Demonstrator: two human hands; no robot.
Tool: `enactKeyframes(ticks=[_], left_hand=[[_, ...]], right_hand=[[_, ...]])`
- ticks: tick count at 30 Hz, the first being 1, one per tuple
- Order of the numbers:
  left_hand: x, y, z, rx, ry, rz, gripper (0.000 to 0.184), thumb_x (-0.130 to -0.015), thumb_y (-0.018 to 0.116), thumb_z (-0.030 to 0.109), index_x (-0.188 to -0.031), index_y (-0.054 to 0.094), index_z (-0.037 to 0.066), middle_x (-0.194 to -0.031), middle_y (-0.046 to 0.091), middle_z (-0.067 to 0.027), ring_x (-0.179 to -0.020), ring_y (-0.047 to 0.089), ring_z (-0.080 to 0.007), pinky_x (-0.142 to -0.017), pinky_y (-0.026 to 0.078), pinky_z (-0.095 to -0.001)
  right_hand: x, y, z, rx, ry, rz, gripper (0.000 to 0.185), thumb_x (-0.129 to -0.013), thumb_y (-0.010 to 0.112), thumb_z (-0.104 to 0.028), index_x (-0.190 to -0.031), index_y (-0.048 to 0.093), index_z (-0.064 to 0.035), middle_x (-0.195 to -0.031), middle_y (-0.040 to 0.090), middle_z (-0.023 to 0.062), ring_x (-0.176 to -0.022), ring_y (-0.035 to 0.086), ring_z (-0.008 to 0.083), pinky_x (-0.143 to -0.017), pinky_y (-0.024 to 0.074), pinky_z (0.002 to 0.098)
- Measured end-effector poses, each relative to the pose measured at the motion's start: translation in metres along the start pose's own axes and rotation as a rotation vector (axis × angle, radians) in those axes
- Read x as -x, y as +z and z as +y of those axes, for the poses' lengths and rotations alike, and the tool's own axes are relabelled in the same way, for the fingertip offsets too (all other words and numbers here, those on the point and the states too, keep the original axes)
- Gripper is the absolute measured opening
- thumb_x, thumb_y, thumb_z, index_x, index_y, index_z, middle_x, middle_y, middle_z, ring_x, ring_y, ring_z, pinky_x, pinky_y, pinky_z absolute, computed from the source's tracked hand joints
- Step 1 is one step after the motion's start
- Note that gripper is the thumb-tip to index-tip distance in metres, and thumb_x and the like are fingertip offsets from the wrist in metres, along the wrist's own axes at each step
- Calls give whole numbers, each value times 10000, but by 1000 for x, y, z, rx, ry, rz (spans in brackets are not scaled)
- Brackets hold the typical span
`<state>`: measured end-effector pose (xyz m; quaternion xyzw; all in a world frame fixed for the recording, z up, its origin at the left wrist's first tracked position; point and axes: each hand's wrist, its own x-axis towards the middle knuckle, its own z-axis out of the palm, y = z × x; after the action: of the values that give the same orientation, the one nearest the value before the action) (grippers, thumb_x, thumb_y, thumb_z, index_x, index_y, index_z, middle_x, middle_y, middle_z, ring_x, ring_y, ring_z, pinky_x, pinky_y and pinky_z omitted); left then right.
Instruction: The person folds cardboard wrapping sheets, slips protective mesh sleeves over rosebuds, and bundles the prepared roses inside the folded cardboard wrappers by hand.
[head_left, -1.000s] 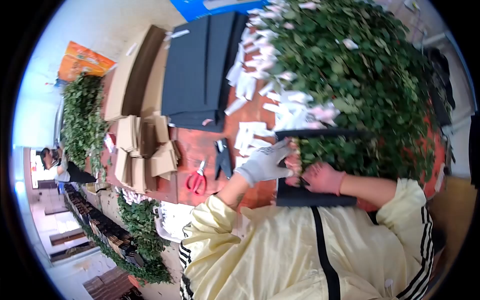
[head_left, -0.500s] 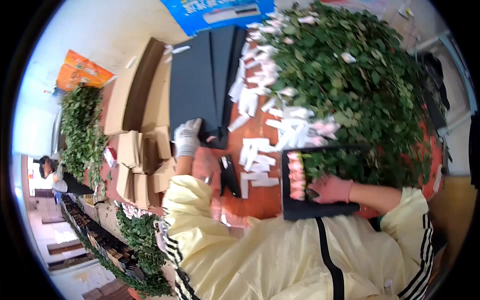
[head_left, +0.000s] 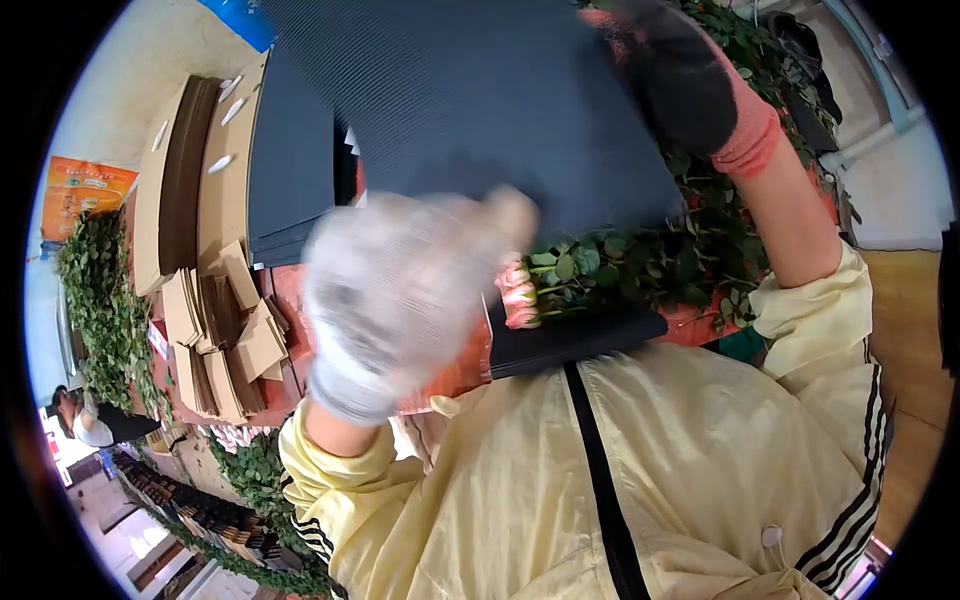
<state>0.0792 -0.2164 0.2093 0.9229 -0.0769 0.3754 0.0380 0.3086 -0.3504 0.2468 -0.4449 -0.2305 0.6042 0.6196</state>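
A large black corrugated sheet point(head_left: 480, 110) is raised close to the camera, hiding much of the table. My left hand point(head_left: 400, 290), in a white glove and smeared by motion, is closed at its lower left corner with the thumb across the sheet. My right hand point(head_left: 690, 95), in a pink glove with a black palm, grips the upper right edge. Below the sheet, a row of pink roses point(head_left: 517, 297) with leafy stems point(head_left: 610, 265) lies on another black sheet point(head_left: 580, 340) against my jacket.
Flat black sheets point(head_left: 290, 160) and long cardboard pieces point(head_left: 225, 170) lie to the left. Smaller folded cardboard pieces point(head_left: 215, 350) are piled nearer me. Leafy stems point(head_left: 105, 290) stand farther left, beyond them a person point(head_left: 95, 420). An orange bag point(head_left: 85, 195) hangs at the wall.
A black sheet has come up off the stack and over the roses. My right hand has left the roses and risen to the sheet's edge. My view has shifted.
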Motion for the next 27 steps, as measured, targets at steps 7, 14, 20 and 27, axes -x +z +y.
enactKeyframes(ticks=[7,14,20,27], left_hand=[[55,-8,20,277,-507,311,521,-754,615,337,-1093,533,-49,-1116,531,-190,-979,541,-270,-810,449,-373],[128,50,43,1008,-1193,-298,255,-913,537,215,-783,575,-2,-634,508,8,-596,474,-61,-533,388,-230],[140,101,36,956,-1376,-469,280,-900,539,225,-769,589,-17,-577,514,-28,-519,485,-96,-499,404,-272],[167,129,29,675,-1289,-806,312,-886,532,283,-758,603,7,-613,596,-117,-575,596,-211,-549,449,-352]], right_hand=[[66,-44,57,688,-330,464,612,-731,710,-110,-1243,411,41,-1051,593,111,-946,572,174,-816,491,311],[95,-71,129,498,-150,409,539,-720,649,44,-1211,425,61,-1085,575,115,-984,549,157,-857,472,303],[80,-51,103,1458,-844,679,532,-666,654,38,-1175,500,44,-1145,566,145,-1077,526,266,-926,425,354],[63,-79,186,1536,-788,-227,535,-773,581,-288,-1262,472,-100,-1343,423,137,-1236,389,292,-1023,288,430]])
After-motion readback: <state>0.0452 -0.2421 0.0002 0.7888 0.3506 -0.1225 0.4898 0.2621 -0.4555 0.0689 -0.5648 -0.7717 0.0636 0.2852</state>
